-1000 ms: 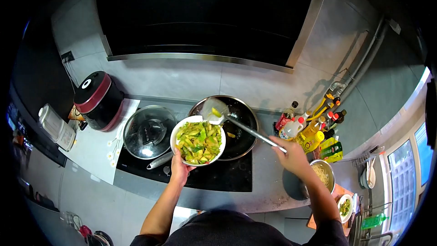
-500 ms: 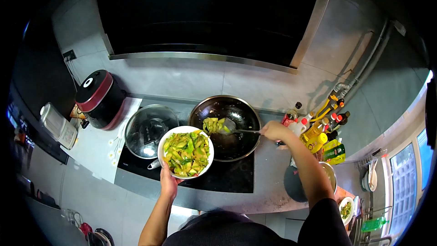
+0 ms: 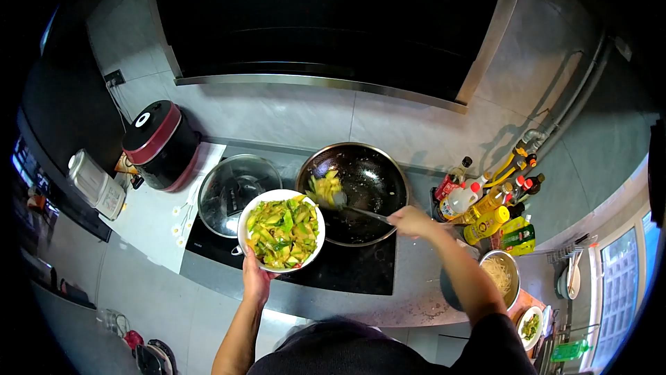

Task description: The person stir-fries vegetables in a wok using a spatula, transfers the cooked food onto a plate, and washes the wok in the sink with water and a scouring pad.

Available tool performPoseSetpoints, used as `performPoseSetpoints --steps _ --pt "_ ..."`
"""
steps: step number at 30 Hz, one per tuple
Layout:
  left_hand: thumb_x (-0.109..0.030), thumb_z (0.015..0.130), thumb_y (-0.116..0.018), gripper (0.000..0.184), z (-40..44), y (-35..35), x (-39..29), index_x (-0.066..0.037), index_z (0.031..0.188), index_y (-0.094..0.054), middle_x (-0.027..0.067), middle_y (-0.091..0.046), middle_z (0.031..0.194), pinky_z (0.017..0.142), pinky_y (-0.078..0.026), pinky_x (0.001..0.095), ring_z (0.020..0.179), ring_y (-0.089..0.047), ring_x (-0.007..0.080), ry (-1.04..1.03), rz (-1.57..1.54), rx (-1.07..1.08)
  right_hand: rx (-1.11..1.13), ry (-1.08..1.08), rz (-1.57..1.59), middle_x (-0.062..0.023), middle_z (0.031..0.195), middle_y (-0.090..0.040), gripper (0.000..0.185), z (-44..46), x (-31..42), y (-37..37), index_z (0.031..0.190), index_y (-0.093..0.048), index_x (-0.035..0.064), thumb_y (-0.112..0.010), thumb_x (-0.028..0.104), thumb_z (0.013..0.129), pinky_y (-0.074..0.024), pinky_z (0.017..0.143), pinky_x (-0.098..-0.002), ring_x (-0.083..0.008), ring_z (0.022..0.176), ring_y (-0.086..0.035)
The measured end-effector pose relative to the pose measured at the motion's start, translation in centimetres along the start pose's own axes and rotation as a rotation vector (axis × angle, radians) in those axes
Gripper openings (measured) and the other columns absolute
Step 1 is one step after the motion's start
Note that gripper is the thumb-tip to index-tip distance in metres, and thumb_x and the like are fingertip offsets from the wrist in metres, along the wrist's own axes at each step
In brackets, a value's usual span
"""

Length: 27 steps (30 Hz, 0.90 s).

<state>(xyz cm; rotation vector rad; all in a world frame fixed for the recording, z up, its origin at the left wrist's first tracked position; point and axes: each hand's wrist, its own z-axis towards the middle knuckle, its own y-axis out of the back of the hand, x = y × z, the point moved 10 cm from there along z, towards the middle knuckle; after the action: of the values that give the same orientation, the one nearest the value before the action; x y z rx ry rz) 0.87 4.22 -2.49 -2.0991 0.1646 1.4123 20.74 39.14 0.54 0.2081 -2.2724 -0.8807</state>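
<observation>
Left hand holds the bowl, fingers hidden beneath; right hand grips the spatula, blade blurred at the wok's nine o'clock.

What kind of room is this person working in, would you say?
Most likely a home kitchen: a wok sits on a black cooktop, with a rice cooker and seasoning bottles on the counter.

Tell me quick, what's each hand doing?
Left hand: holding the white bowl of food.
Right hand: closed on the spatula, over the wok.
</observation>
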Motion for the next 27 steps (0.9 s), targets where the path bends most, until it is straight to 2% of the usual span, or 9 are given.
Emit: performPoseSetpoints --steps 2,6,9,10,12,18,24,26,27 --pt "-0.059 0.097 -0.033 0.068 0.0 -0.4 -0.2 -0.004 0.137 -0.034 0.0146 -0.057 0.124 0.063 -0.060 0.0318 0.097 -0.067 0.0231 0.002 -0.004 -0.001 -0.092 0.090 0.182 -0.0076 0.053 -0.050 0.035 1.2 0.5 -2.1 0.076 -0.059 0.0019 -0.053 0.031 0.095 -0.0415 0.048 -0.0374 -0.0200 0.043 -0.047" --pt "-0.059 0.097 -0.033 0.068 0.3 -0.4 -0.3 -0.003 0.137 -0.034 0.0149 -0.056 0.125 0.066 -0.060 0.0326 0.098 -0.067 0.0233 0.014 0.009 -0.009 -0.293 0.169 0.279 -0.0072 0.054 -0.049 0.032 1.9 0.2 -2.7 0.082 -0.063 0.0019 -0.053 0.030 0.095 -0.0400 0.047 -0.0374 -0.0193 0.043 -0.047" --pt "-0.059 0.097 -0.033 0.069 0.2 -0.4 -0.2 -0.003 0.137 -0.034 0.0150 -0.057 0.125 0.067 -0.060 0.0328 0.098 -0.067 0.0231 0.034 0.023 -0.012 -0.093 0.047 0.247 -0.0101 0.057 -0.055 0.031 1.8 -0.4 -3.5 0.093 -0.068 0.0032 -0.054 0.030 0.095 -0.0437 0.053 -0.0382 -0.0218 0.049 -0.053" --pt "-0.060 0.097 -0.033 0.069 0.2 -0.6 -0.3 -0.003 0.137 -0.034 0.0150 -0.057 0.125 0.067 -0.060 0.0328 0.097 -0.067 0.0230 0.041 0.027 -0.008 -0.094 -0.020 0.298 -0.0126 0.062 -0.060 0.029 1.0 -0.5 -2.8 0.100 -0.070 0.0048 -0.056 0.029 0.093 -0.0462 0.061 -0.0399 -0.0276 0.057 -0.058" --pt "-0.061 0.096 -0.034 0.070 0.2 -0.6 -0.2 -0.004 0.137 -0.034 0.0146 -0.057 0.125 0.066 -0.060 0.0328 0.097 -0.067 0.0224 0.031 0.019 -0.008 -0.255 0.085 0.116 -0.0149 0.077 -0.068 0.027 1.3 0.2 -1.0 0.101 -0.069 0.0038 -0.057 0.027 0.092 -0.0487 0.070 -0.0392 -0.0329 0.072 -0.064" --pt "-0.061 0.096 -0.033 0.071 0.8 -0.9 0.2 -0.004 0.138 -0.033 0.0155 -0.056 0.126 0.070 -0.060 0.0348 0.100 -0.066 0.0234 0.040 0.021 0.018 -0.424 0.216 0.130 -0.0187 0.099 -0.069 0.031 1.5 0.5 -1.3 0.112 -0.066 0.0042 -0.059 0.026 0.091 -0.0500 0.080 -0.0355 -0.0321 0.089 -0.067" --pt "-0.061 0.096 -0.032 0.070 1.2 -1.5 1.0 -0.003 0.137 -0.034 0.0154 -0.054 0.129 0.075 -0.060 0.0372 0.104 -0.065 0.0248 0.086 0.015 0.059 -0.460 0.353 0.170 -0.0202 0.088 -0.068 0.031 -6.5 1.8 2.2 0.115 -0.065 0.0046 -0.059 0.024 0.091 -0.0494 0.070 -0.0381 -0.0261 0.075 -0.066" --pt "-0.061 0.097 -0.031 0.071 1.5 -1.9 1.2 -0.004 0.138 -0.036 0.0143 -0.054 0.131 0.077 -0.059 0.0384 0.107 -0.063 0.0254 0.106 0.029 0.081 -0.509 0.448 0.094 -0.0194 0.083 -0.067 0.031 -10.3 3.6 3.3 0.116 -0.065 0.0055 -0.060 0.023 0.091 -0.0496 0.068 -0.0375 -0.0280 0.071 -0.066" --pt "-0.061 0.097 -0.031 0.070 1.6 -2.0 1.2 -0.005 0.137 -0.037 0.0129 -0.056 0.128 0.072 -0.058 0.0346 0.103 -0.065 0.0232 0.097 0.038 0.088 -0.532 0.495 0.057 -0.0190 0.081 -0.067 0.031 -12.1 4.4 3.5 0.116 -0.065 0.0060 -0.060 0.023 0.090 -0.0498 0.067 -0.0373 -0.0289 0.070 -0.066"
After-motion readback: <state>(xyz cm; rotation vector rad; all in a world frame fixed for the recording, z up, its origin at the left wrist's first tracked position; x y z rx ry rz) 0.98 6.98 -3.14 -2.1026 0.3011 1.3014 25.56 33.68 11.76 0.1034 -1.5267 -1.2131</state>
